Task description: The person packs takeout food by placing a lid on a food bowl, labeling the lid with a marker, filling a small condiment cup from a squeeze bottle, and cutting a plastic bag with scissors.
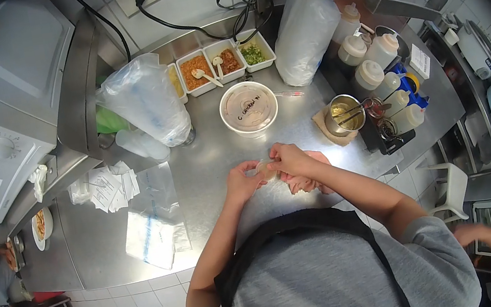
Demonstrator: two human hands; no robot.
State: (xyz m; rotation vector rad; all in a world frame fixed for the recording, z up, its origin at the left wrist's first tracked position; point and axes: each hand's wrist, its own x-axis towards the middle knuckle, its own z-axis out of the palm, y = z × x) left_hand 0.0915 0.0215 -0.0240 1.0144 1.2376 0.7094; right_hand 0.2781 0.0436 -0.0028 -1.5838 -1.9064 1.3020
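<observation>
My left hand (245, 182) grips a small round see-through cup or lid (268, 170) at its left side, low over the steel counter. From the right, my right hand (289, 159) pinches the same small piece; its exact kind is hard to make out. A crumpled pink cloth (305, 184) lies under and beside my right wrist. Just beyond both hands stands a round white tub (252, 128) with a clear lid (240, 99) marked in black handwriting.
White trays of toppings (194, 71) with spoons line the back. Plastic-wrapped stacks (151, 104) stand left, another (307, 34) right. A metal pot (343, 115), squeeze bottles (369, 75) and a black caddy (391, 143) sit right. Papers (113, 188) and plastic bags (151, 236) lie left.
</observation>
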